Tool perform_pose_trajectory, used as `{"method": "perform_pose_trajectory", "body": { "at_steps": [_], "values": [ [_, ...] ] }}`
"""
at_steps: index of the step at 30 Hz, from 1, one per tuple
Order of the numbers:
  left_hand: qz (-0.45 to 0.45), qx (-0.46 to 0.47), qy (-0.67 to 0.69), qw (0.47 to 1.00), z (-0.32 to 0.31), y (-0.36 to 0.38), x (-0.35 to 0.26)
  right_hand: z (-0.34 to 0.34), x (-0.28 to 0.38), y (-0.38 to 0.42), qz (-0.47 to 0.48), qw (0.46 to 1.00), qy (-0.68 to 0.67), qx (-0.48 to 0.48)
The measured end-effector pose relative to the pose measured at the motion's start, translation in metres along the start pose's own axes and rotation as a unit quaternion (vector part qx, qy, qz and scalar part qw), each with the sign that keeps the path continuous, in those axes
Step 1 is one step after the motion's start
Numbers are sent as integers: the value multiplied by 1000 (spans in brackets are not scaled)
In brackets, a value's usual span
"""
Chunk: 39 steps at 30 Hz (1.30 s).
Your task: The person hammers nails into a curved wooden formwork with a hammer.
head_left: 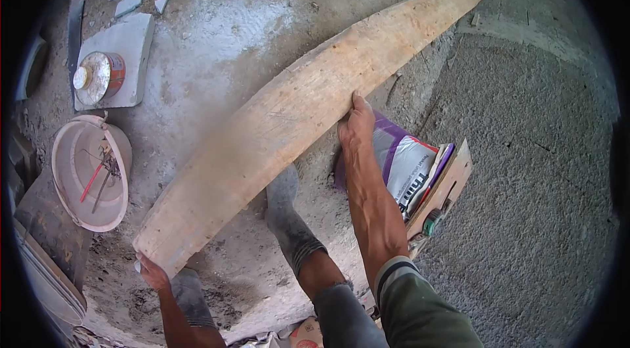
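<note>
A long wooden plank (pixel 308 102) runs diagonally across the head view, from the lower left up to the far right. My left hand (pixel 154 272) is closed around its near end, with the fingers partly hidden under the wood. Farther along, my right hand (pixel 357 119) grips the plank's right-hand edge, its thumb on the top face and the other fingers out of sight beneath. Under my right forearm stands a purple and white printed bag (pixel 403 161).
A bucket (pixel 123 141) with thin sticks inside stands at left. Beyond it, a metal can (pixel 113 79) rests on a pale block (pixel 139 43), near an orange-handled saw (pixel 75 13). A wooden tool with a slot (pixel 453 190) leans by the bag. Rough grey floor (pixel 525 184) lies right.
</note>
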<state>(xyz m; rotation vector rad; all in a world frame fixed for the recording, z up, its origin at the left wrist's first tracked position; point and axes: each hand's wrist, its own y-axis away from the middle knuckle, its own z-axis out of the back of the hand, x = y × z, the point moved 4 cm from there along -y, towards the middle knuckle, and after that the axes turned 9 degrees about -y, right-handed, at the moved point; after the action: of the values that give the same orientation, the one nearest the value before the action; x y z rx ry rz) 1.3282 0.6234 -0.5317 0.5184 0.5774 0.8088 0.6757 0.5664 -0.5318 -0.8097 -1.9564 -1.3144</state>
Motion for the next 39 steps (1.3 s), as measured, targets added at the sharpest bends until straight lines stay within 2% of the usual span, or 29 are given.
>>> {"method": "perform_pose_trajectory", "body": {
  "at_steps": [4,6,8,12,14,15,16,18,20,22,24,26,27,28,30,32,36,39],
  "values": [
    [20,20,-33,999,2,0,-4,-3,2,1,0,997,71,-20],
    [-15,-11,3,1000,-1,1,1,-3,-1,0,4,996,79,-50],
    [5,-7,-12,1000,0,0,9,-2,-3,-7,22,995,96,-12],
    [32,-12,-80,996,-8,21,2,-7,-7,-9,68,987,142,-34],
    [40,-21,-36,998,-18,25,18,-16,-4,-7,107,969,222,16],
    [83,1,-58,995,-20,32,16,-24,-2,-5,121,958,258,40],
    [87,0,-61,994,-21,35,16,-25,-4,-10,118,958,260,40],
    [168,105,-41,979,-27,41,24,-37,-11,-18,130,907,397,60],
    [154,99,-52,982,-34,29,47,-50,-16,-13,100,905,411,42],
    [161,99,6,982,-45,16,50,-55,-19,-18,101,878,468,8],
    [180,90,16,979,-48,-5,59,-64,-21,-16,78,878,472,17],
    [145,139,-11,980,-55,-25,69,-67,-25,-17,92,874,476,17],
    [153,136,-11,979,-57,-26,69,-60,-31,-34,102,850,516,34],
    [174,144,24,974,-60,-25,64,-58,-34,-33,95,847,522,38],
    [204,147,53,966,-64,-21,67,-53,-39,-29,101,916,385,51],
    [141,218,217,941,-71,-16,60,-41,-44,-30,82,923,372,62],
    [161,200,252,933,-68,4,39,-21,-58,-19,59,919,377,99],
    [187,148,255,937,-65,-7,65,-17,-68,17,31,916,389,95]
  ]
}}
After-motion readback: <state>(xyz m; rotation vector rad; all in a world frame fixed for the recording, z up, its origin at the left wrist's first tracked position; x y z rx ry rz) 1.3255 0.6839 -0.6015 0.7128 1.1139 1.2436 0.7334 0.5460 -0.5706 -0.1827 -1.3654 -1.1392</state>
